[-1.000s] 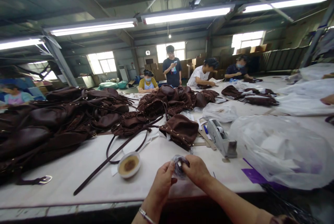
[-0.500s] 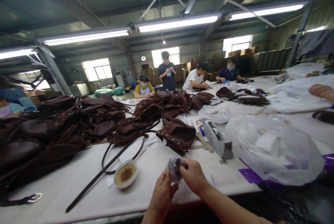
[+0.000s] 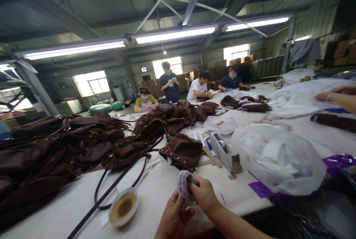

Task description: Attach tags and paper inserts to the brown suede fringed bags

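Over the table's front edge, both hands meet at a crumpled greyish-white wad, cloth or thin plastic, I cannot tell which. My left hand pinches it from below and the left. The fingers of my right hand press into its right side, so part of it is hidden. Just beyond lies a dark brown drawstring bag with small metal eyelets. To the left, a white bowl holds yellowish stuff with a brown centre, beside a long brown strap.
Brown bags are heaped at the left, with another pile behind. A grey tape dispenser and a stuffed clear plastic bag stand right. A co-worker's hands touch plastic at far right. Several people work across the table.
My view has turned to the right, so the table things sit further left. The wad looks more spread into a ring shape, still between both hands. A second co-worker's hand shows at right.
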Demonstrator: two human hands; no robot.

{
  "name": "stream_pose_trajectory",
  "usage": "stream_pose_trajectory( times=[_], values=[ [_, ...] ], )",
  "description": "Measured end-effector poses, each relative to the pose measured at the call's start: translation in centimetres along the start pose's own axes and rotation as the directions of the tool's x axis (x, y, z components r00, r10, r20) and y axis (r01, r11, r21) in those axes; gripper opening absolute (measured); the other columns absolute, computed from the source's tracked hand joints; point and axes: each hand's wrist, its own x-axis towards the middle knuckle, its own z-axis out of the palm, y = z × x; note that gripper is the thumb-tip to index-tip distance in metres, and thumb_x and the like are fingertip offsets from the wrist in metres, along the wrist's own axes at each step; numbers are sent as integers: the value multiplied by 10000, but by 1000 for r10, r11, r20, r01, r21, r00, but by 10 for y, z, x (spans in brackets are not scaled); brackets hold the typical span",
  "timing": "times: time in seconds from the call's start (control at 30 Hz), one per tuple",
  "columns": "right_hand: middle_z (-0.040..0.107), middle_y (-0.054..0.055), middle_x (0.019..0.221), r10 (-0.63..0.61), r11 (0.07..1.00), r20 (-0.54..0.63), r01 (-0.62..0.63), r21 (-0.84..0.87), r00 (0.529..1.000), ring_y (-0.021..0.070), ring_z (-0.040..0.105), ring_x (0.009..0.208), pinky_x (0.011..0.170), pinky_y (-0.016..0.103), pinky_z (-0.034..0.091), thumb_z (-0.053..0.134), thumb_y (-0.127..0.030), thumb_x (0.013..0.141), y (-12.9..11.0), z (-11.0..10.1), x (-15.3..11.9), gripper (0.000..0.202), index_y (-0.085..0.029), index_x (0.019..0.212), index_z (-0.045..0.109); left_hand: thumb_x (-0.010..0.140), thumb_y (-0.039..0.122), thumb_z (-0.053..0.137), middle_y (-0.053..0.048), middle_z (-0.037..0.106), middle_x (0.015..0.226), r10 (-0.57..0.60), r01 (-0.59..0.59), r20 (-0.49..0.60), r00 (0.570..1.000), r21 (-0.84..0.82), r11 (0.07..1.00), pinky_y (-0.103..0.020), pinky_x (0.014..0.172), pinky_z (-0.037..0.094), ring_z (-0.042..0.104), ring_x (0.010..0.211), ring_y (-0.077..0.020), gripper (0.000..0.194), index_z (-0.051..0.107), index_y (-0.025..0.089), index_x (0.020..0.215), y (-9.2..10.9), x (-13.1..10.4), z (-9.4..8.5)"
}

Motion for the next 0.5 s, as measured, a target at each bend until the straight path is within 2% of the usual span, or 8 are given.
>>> stream_pose_trajectory(
  times=[0.13, 0.2, 0.27, 0.33, 0.4, 0.47, 0.5],
  values=[
    [452, -56, 474, 91, 974, 50, -99, 203, 995, 94, 384, 397, 382, 224, 267, 638, -519, 695, 2, 5, 2, 348, -194, 625, 534, 666, 567, 859, -45, 662, 897, 30, -32, 15, 999, 132, 991, -234, 537, 486, 608, 720, -162, 619, 650, 203, 1122, 1, 9, 1],
    [458, -58, 464, 106, 949, 102, -131, 288, 989, 81, 365, 381, 376, 214, 241, 651, -534, 702, 3, 6, 4, 368, -187, 639, 545, 662, 647, 819, -31, 642, 819, 107, -106, 10, 994, 250, 962, -237, 507, 459, 586, 657, -158, 654, 649, 193, 1101, 2, 14, 1],
    [455, -59, 445, 90, 925, 165, -144, 352, 982, 75, 343, 362, 372, 211, 213, 644, -527, 718, 3, 7, 5, 364, -179, 650, 560, 721, 681, 745, -21, 616, 747, 222, -215, 33, 975, 411, 886, -243, 497, 432, 555, 590, -146, 596, 652, 182, 1031, 2, 18, 3],
    [469, -52, 449, 51, 903, 212, -136, 408, 976, 75, 346, 366, 380, 211, 214, 641, -474, 716, 4, 8, 6, 317, -169, 659, 577, 824, 625, 661, -43, 615, 784, 366, -344, 89, 926, 597, 725, -270, 539, 459, 565, 620, -163, 459, 657, 184, 953, 5, 19, 7],
    [499, -37, 478, 28, 895, 253, -137, 424, 967, 84, 370, 394, 402, 215, 249, 624, -403, 695, 6, 6, 8, 247, -158, 678, 598, 901, 482, 597, -85, 612, 931, 496, -435, 159, 854, 741, 512, -324, 696, 527, 609, 791, -213, 295, 666, 197, 932, 8, 19, 10],
    [524, -20, 501, 10, 943, 289, -105, 315, 957, 108, 417, 430, 435, 232, 307, 593, -359, 677, 7, -2, 14, 205, -155, 675, 615, 921, 342, 549, -114, 575, 1048, 588, -477, 210, 781, 809, 344, -374, 875, 524, 597, 967, -253, 189, 669, 203, 965, 11, 18, 13],
    [557, -4, 534, -33, 980, 291, -27, 198, 956, 131, 471, 476, 473, 247, 356, 580, -344, 684, 7, -8, 19, 197, -154, 677, 632, 923, 297, 526, -123, 559, 1070, 618, -489, 230, 752, 823, 290, -390, 927, 511, 587, 1006, -262, 184, 665, 200, 992, 12, 17, 13]
  ],
)
